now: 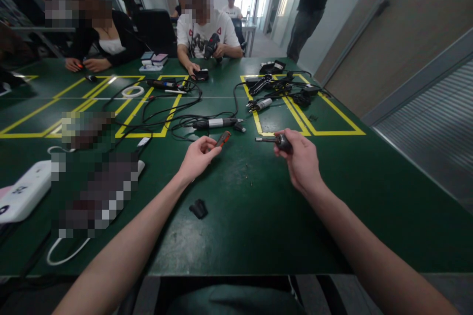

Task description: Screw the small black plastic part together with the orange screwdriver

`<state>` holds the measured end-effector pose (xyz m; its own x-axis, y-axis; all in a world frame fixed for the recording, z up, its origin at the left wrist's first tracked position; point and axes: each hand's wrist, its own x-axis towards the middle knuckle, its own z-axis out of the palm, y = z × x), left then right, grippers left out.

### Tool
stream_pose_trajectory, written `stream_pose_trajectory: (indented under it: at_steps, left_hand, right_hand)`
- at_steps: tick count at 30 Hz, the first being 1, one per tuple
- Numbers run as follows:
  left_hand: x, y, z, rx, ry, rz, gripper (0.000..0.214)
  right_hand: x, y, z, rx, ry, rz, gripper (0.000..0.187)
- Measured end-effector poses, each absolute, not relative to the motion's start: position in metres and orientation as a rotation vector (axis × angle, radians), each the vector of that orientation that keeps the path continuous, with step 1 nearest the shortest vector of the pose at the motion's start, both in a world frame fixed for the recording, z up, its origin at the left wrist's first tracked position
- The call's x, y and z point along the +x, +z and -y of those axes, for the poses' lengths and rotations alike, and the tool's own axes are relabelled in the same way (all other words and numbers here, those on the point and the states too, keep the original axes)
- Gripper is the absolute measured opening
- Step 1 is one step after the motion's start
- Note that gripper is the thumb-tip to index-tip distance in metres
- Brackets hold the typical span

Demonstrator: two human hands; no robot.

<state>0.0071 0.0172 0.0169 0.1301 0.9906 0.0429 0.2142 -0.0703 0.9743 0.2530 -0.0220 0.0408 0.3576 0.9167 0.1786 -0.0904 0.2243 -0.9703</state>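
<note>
My left hand [199, 157] is closed on a small orange-and-dark piece [223, 139], pinched between thumb and fingers; its kind is unclear. Opposite it, my right hand [301, 160] grips the dark rounded handle of a screwdriver [283, 142], its metal shaft pointing left toward the piece without touching it. Both hands are held over the green table [236, 236]. Between my forearms lie a few tiny brass-coloured bits, perhaps screws [247, 172]. Nearer to me, beside my left forearm, sit small black parts [198, 208].
A grey-and-black pen-shaped tool [216, 123] with cables lies just beyond my hands. Tangled black cables and tools [273, 86] fill the far right. At left are a white power strip [27, 192] and blurred-out devices. Across the table, a person [209, 29] holds a power drill.
</note>
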Motion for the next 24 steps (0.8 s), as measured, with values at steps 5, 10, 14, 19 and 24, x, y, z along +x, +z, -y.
stream_pose_trajectory:
  at_steps: [5, 10, 14, 19, 24]
  left_hand:
    - [0.007, 0.017, -0.018, 1.459, 1.063, -1.24, 0.031]
    - [0.007, 0.017, -0.018, 1.459, 1.07, -1.229, 0.03]
    - [0.007, 0.017, -0.018, 1.449, 1.072, -1.228, 0.031]
    - [0.007, 0.015, -0.019, 1.439, 1.068, -1.223, 0.031]
    - [0.006, 0.016, -0.019, 1.436, 1.08, -1.218, 0.029]
  right_hand:
    - [0.257, 0.042, 0.018, -0.957, 1.289, 0.676, 0.027]
    - [0.26, 0.049, 0.027, -0.949, 1.485, 0.584, 0.024]
    - [0.271, 0.044, 0.045, -1.004, 1.538, 0.578, 0.025]
    - [0.301, 0.031, 0.063, -1.188, 1.247, 0.748, 0.046]
    - [0.337, 0.024, 0.062, -1.439, 0.627, 1.102, 0.056]
